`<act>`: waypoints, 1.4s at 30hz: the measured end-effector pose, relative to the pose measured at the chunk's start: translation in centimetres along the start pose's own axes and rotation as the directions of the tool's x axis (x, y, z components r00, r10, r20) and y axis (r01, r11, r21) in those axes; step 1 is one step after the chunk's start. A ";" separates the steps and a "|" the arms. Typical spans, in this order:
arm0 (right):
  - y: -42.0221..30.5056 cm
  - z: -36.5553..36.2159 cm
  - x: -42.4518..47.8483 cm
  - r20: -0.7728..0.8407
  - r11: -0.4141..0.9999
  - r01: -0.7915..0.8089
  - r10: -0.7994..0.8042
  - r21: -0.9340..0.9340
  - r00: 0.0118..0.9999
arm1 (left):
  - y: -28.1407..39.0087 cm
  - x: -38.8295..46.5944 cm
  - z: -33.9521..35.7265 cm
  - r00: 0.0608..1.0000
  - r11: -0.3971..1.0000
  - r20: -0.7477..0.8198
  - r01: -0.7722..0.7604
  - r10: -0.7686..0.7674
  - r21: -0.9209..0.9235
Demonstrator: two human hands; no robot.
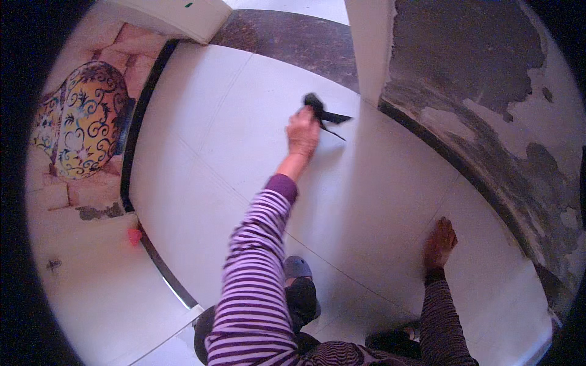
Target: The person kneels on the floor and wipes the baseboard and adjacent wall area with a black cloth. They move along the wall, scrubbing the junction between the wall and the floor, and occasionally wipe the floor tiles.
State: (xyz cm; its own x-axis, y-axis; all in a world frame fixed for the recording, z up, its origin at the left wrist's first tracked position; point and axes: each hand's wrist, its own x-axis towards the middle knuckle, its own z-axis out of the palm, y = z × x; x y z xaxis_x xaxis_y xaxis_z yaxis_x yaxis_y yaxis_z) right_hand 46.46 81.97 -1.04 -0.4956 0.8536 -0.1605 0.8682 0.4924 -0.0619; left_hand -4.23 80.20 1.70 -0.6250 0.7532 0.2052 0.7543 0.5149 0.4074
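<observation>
My left hand (303,132) reaches far forward over the pale tiled floor (238,137), its striped sleeve stretched out. It grips a black object (336,117), blurred, with a rounded end and two thin pieces pointing right; its exact kind cannot be told. Whether it touches the floor is not plain, though a faint shadow lies beneath it. My right hand (440,244) hangs low at the right, in shade, with nothing in it. A grey clog-type shoe (298,267) on my foot shows between my arms.
On the left, a wall painting of a patterned jar (91,120) borders a black skirting (137,123). A red item (134,237) sits beside the white door (96,274). At right, the wall (467,55) has peeling paint. A brown stone threshold (284,39) lies ahead.
</observation>
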 end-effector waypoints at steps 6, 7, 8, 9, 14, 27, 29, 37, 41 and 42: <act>-1.0 -1.1 -0.7 0.143 0.995 -0.078 0.085 -0.054 0.986 | -16.5 -0.5 -16.9 0.970 0.967 -0.083 0.237 -0.230 0.094; -0.9 -0.9 -0.9 0.198 0.994 -0.095 0.106 -0.060 0.975 | -19.3 -1.7 -19.7 0.961 0.960 -0.143 0.254 -0.237 0.114; -0.2 -0.7 -0.7 0.242 0.990 -0.115 0.131 -0.079 0.961 | -20.9 -2.8 -21.7 0.925 0.916 -0.177 0.365 -0.336 0.167; 0.3 -0.3 -0.8 0.188 0.992 -0.090 0.105 -0.086 0.977 | -22.3 -4.2 -23.2 0.878 0.858 -0.212 0.470 -0.430 0.208; 2.7 2.7 -1.4 0.101 0.968 0.022 0.004 -0.252 0.995 | -29.1 -13.6 -24.0 0.650 0.655 -0.259 0.751 -0.715 0.078; 3.1 3.4 -0.1 -0.213 0.970 0.218 -0.192 0.109 0.958 | -33.2 -11.1 -11.4 0.617 0.557 -0.003 0.712 -0.787 0.428; 4.4 3.8 0.5 -0.240 0.955 0.230 -0.182 0.190 0.954 | -28.4 -8.8 -8.7 0.774 0.695 0.028 0.551 -0.633 0.462; 1.7 2.7 0.2 -0.221 0.985 0.169 -0.156 0.042 0.963 | -9.6 -15.7 -6.0 0.962 0.940 0.243 0.038 -0.127 0.340; 5.1 5.8 0.8 -0.289 0.955 0.179 -0.107 0.236 0.951 | -7.7 -15.8 -6.9 0.991 0.999 0.130 0.035 -0.034 -0.008; 5.0 6.4 1.0 -0.300 0.945 0.218 -0.140 0.243 0.944 | -9.7 -16.0 -7.1 0.997 0.994 0.021 0.069 -0.068 -0.082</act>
State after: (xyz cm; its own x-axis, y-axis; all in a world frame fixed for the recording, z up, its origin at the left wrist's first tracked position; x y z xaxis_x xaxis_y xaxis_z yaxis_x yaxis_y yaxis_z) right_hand 50.45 84.21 -7.79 -0.5969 0.7876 0.1531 0.7192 0.6098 -0.3331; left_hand -2.94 60.30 0.77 -0.6703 0.7250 0.1583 0.6900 0.5305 0.4924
